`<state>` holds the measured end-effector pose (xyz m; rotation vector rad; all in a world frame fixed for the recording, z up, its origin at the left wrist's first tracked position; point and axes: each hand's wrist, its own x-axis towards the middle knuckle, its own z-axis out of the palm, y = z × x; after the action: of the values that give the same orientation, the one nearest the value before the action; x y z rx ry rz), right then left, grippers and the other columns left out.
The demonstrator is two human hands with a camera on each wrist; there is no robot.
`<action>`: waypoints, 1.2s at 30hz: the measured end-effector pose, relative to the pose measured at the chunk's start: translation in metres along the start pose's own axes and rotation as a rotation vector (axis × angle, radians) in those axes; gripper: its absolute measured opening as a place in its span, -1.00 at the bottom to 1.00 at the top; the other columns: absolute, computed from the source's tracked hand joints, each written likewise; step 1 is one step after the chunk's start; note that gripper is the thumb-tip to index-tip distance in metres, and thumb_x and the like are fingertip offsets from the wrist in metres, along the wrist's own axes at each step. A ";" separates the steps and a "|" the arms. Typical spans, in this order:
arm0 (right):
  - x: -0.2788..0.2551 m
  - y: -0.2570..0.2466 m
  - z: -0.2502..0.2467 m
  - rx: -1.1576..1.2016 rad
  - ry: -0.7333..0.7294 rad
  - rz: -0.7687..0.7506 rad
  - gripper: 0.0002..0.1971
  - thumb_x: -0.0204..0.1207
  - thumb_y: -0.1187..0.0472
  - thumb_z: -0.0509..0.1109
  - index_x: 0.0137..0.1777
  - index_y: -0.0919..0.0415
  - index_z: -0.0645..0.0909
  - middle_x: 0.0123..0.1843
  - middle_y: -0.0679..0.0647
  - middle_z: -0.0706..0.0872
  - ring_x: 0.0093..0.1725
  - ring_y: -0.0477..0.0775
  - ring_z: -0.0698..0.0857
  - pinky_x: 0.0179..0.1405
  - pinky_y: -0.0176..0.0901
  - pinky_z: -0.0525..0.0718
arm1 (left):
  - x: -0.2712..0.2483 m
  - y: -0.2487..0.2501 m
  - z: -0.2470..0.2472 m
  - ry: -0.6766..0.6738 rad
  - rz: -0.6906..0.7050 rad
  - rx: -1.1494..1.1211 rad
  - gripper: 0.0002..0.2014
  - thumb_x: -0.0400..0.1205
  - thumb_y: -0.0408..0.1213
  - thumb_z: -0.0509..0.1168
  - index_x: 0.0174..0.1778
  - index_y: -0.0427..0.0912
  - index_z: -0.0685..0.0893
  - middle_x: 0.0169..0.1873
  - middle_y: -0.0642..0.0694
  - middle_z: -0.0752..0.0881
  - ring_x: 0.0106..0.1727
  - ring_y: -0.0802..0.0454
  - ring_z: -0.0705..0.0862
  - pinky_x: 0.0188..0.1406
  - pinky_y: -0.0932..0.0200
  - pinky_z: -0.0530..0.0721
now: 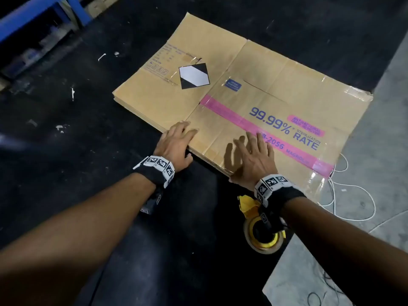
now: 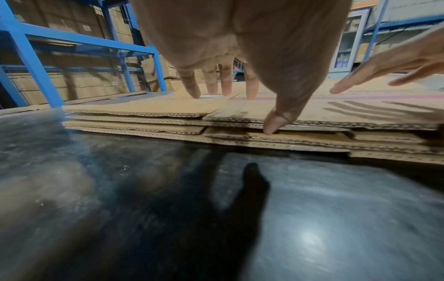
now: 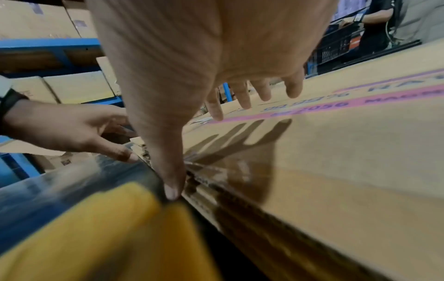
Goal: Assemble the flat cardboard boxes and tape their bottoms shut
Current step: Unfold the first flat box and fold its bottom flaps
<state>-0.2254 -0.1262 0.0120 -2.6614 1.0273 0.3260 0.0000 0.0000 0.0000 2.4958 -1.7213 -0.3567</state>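
A stack of flat cardboard boxes (image 1: 254, 85) lies on the dark floor; the top one bears a pink band and "99.99% RATE" print. My left hand (image 1: 178, 138) is at the stack's near edge, with its fingers straight on the top sheet. Its thumb (image 2: 273, 123) touches the corrugated edge between layers. My right hand (image 1: 254, 155) is spread flat just above the top box (image 3: 336, 161), and its thumb (image 3: 171, 186) hangs down at the near edge. Neither hand holds anything. A tape roll (image 1: 265, 239) with yellow parts lies on the floor under my right wrist.
Blue shelving (image 1: 33, 16) loaded with cartons (image 2: 84, 87) stands at the far left. A white cord (image 1: 353, 191) loops on the grey floor to the right of the stack. Another person (image 3: 374, 17) stands far behind the boxes.
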 end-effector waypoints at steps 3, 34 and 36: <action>0.011 -0.002 -0.002 -0.017 -0.116 0.017 0.30 0.05 -0.26 0.69 0.71 -0.12 -0.03 0.78 0.16 -0.12 0.75 0.40 -0.15 0.63 0.52 0.11 | 0.012 -0.013 -0.002 -0.037 -0.013 0.029 -0.12 0.46 -0.08 0.55 0.72 0.03 0.35 0.72 -0.13 0.26 0.76 -0.14 0.19 0.67 -0.25 0.33; 0.015 0.046 -0.011 0.055 -0.189 -0.035 0.20 0.22 -0.15 0.60 0.72 -0.16 -0.14 0.79 0.13 -0.05 0.77 0.32 -0.07 0.67 0.48 0.04 | 0.036 -0.061 -0.001 0.141 0.124 0.169 -0.46 0.67 -0.09 0.13 0.62 -0.02 0.56 0.59 -0.18 0.58 0.62 -0.24 0.52 0.53 -0.20 0.48; 0.009 0.039 -0.008 0.013 -0.151 -0.030 0.24 0.25 -0.10 0.60 0.72 -0.16 -0.27 0.80 0.17 -0.13 0.76 0.38 -0.13 0.64 0.55 -0.03 | 0.039 -0.062 -0.013 0.199 0.172 0.197 -0.48 0.69 -0.07 0.10 0.59 0.02 0.59 0.54 -0.15 0.62 0.56 -0.22 0.56 0.42 -0.17 0.47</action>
<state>-0.2443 -0.1619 0.0106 -2.5923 0.9391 0.5040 0.0729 -0.0141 -0.0057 2.3857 -1.9506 0.0762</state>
